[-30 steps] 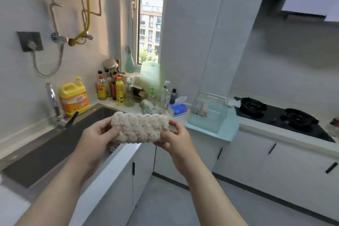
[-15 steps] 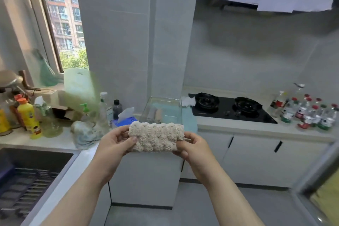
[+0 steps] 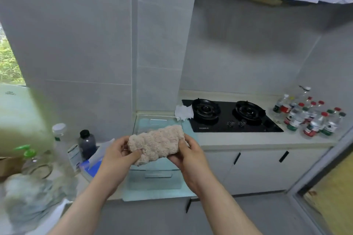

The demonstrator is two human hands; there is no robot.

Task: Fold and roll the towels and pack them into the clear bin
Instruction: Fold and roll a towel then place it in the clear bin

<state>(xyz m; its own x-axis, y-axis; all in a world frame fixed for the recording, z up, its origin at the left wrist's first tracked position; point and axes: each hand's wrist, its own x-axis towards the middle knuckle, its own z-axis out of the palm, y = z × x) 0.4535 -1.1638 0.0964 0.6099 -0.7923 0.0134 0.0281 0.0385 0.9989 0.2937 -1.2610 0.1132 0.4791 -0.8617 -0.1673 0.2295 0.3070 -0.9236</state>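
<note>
**Rolled beige towel (image 3: 156,142), held over the clear bin (image 3: 154,177), not yet packed.**
Near: left hand (image 3: 117,156) and right hand (image 3: 189,156) each clasp one end, thumbs on the near face. The roll is tilted with its right end higher, above the open top. Handling, as judged: keep both ends pinched so the roll cannot unwind, lower it lengthwise against a wall, and let go only once it is seated. The bin stands on a teal mat (image 3: 133,194). Left: blue tissue pack (image 3: 88,167), dark bottle (image 3: 87,144), blurred grey cloth (image 3: 24,196). Beyond: crumpled paper (image 3: 183,112) just beside the gas hob (image 3: 229,115); water bottles (image 3: 309,118) far right. Nothing seen obstructs the opening, though the bin's contents are hidden behind the towel.
</note>
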